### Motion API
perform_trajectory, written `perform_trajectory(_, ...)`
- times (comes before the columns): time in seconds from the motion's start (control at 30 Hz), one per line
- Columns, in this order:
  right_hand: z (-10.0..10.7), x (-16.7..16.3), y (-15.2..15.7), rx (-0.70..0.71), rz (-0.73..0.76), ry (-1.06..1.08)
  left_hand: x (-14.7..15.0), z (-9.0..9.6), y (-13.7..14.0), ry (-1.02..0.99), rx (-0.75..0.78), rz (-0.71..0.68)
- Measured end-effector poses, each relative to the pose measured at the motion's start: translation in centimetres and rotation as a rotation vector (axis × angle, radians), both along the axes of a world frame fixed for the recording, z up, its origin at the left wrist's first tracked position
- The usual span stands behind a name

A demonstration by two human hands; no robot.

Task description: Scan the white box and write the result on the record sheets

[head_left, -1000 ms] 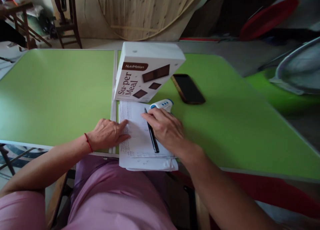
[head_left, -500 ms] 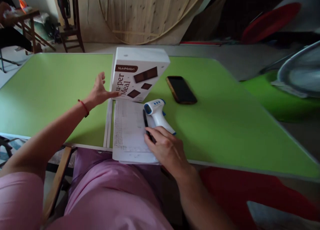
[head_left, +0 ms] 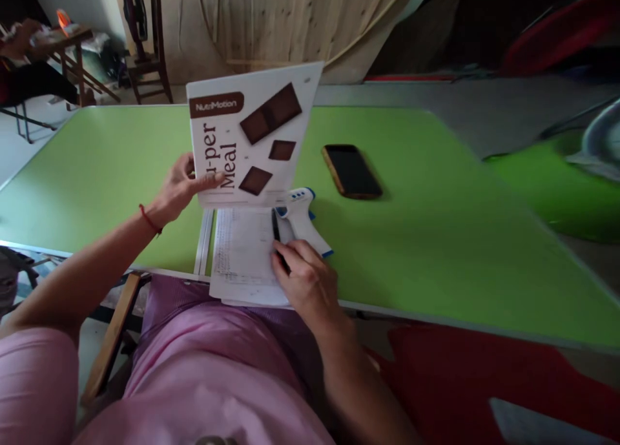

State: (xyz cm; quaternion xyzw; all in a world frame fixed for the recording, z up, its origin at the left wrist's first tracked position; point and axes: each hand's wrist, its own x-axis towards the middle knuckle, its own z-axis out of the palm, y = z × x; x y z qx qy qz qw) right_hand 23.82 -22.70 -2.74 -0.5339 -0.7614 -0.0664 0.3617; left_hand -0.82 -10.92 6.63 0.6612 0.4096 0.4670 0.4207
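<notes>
My left hand grips the lower left edge of a white box with a NutriMotion label and brown bar pictures, its thumb across the front. The box is tilted, its front facing me, above the far end of some written paper sheets. In my right hand is a black pen, its fingers closed round it over the sheets' right side. Beside that hand lies a white and blue infrared thermometer, partly behind the box's lower edge.
A smartphone in a brown case lies right of the box on the green table. Behind stand a wooden chair and a small table with a seated person. At right is a green tub.
My left hand has closed on the box and tipped its front toward me, lifting it slightly. My right hand still holds the pen over the sheets.
</notes>
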Motion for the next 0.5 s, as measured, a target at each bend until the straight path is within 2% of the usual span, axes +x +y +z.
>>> perform_trajectory(0.1,-0.3,0.1,0.1,-0.023,-0.023,0.022,0.2,0.6,-5.7,-0.096,-0.155,-0.098)
perform_trajectory(0.2,-0.5,0.3,0.0,-0.067,-0.026,0.027,0.4,-0.2,-9.7,-0.12,-0.245,0.004)
perform_trajectory(0.33,-0.1,0.5,-0.3,-0.131,0.018,0.019,0.5,-2.0,-11.4,-0.057,-0.314,0.148)
perform_trajectory(0.43,0.7,0.5,-0.6,-0.135,0.041,0.037,0.5,-2.7,-11.4,-0.069,-0.294,0.162)
perform_trajectory(0.5,1.4,0.8,-0.5,-0.101,-0.016,0.064,0.5,-2.7,-11.5,-0.052,-0.248,0.141)
